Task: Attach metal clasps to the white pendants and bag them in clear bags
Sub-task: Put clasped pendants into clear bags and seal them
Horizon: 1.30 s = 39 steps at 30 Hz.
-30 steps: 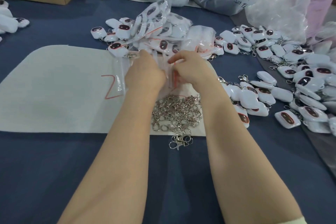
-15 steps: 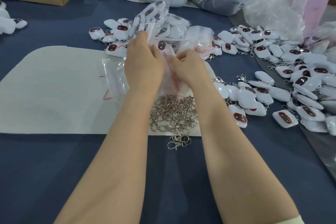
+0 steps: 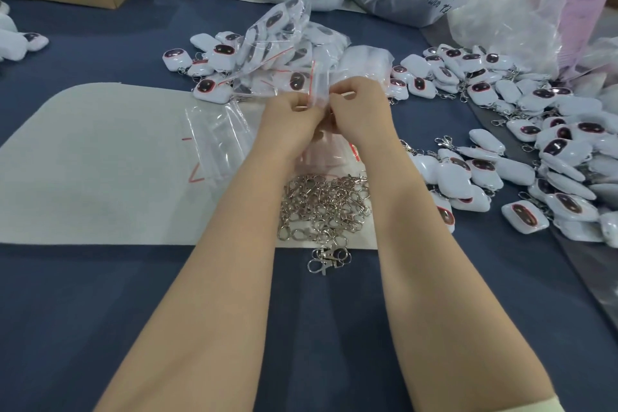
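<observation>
Left hand and right hand both pinch one clear bag, fingers curled; clasp pile lies just below.

A single head-worn camera looks forward and down, close over the hands at the table.

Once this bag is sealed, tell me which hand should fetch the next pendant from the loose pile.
Right, probably. The loose pendants lie on the side of the right hand; the left hand would have to reach across. Both pinch the clear bag.
</observation>
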Available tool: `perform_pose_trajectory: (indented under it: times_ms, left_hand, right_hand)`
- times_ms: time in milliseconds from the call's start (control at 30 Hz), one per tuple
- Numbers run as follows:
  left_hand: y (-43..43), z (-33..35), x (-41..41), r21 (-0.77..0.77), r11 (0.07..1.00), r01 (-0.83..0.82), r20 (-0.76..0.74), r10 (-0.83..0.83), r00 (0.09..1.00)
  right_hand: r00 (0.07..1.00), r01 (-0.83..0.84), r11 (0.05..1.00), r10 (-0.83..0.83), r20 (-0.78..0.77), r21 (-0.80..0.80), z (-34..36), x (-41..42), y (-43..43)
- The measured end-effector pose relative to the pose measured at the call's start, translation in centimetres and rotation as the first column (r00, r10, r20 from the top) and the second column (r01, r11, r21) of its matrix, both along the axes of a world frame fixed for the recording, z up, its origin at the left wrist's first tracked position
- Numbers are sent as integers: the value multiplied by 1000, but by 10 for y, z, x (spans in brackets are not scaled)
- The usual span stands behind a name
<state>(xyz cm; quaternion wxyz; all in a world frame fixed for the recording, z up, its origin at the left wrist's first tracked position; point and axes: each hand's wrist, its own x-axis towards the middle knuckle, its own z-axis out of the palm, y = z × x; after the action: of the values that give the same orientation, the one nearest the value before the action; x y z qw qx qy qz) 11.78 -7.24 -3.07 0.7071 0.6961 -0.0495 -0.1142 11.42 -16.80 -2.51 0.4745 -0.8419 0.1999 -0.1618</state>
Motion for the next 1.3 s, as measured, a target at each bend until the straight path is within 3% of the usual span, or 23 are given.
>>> perform_pose_trajectory:
  times_ms: [133,267,367,500,600,767,867,1033,1200,1300]
  left_hand:
    - [1,2,0,-12,995,-99,61,100,993]
    - [3,2,4,73,950,-304,313,267,911]
    - [-2,2,-1,159,944,-290,420,201,885]
    - [-5,-1,-1,243,940,-241,464,106,879]
    - [-4,-3,3,236,946,-223,412,110,905]
    - [-3,-7,8,137,987,-88,156,66,986]
    - [-3,-10,8,229,967,-111,215,61,975]
    - [-4,-9,6,233,965,-123,237,66,969]
    - [1,-4,4,100,995,14,138,-27,990]
    - [1,-5,5,112,994,7,139,-23,990]
  right_hand:
    - [998,42,998,-40,39,-45,1,-2,-1]
    - [993,-10,999,4,118,51,14,-3,6]
    - [990,-95,992,86,109,81,17,-4,11]
    - [993,-87,986,74,91,144,14,-6,4]
    - [995,-79,991,72,70,110,13,-6,0]
    - [996,-61,992,52,74,114,12,-5,-1]
    - [994,-97,987,90,58,127,13,-8,0]
    - [992,-122,988,119,41,98,11,-7,-2]
    - [988,-151,941,136,71,302,6,-10,-10]
    - [987,-161,922,148,63,353,6,-13,-9]
